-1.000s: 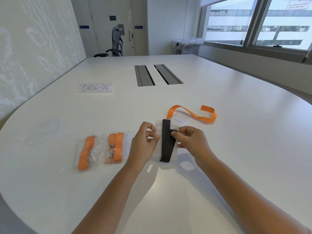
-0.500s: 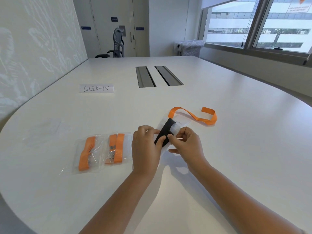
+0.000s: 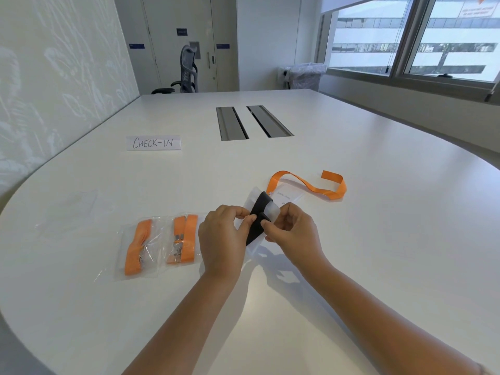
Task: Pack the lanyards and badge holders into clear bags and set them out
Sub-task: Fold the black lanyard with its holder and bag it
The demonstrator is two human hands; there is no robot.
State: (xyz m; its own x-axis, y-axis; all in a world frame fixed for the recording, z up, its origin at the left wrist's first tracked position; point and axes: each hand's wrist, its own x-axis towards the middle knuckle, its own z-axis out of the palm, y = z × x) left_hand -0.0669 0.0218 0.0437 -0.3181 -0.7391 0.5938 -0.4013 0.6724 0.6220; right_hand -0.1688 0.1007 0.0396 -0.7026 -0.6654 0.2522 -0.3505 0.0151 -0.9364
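A folded black lanyard (image 3: 258, 220) sits inside a clear bag (image 3: 266, 212) that both hands hold just above the table. My left hand (image 3: 224, 239) pinches the bag's left side, and my right hand (image 3: 290, 230) pinches its right side at the lanyard. Behind them a loose orange lanyard (image 3: 311, 184) lies on the table, clipped to a clear badge holder (image 3: 284, 197). Two packed bags with orange lanyards lie to the left: one (image 3: 139, 246) further out, one (image 3: 184, 239) close to my left hand.
A "CHECK-IN" paper sign (image 3: 153, 142) lies further back on the white table (image 3: 378, 239). Empty clear bags (image 3: 73, 212) rest at the left. Two grey cable slots (image 3: 253, 121) run along the table's middle. An office chair (image 3: 186, 73) stands beyond.
The bag with the black lanyard was lying flat and upright; both hands have lifted and tilted it so its top leans right, with fingers closing nearer together on it.
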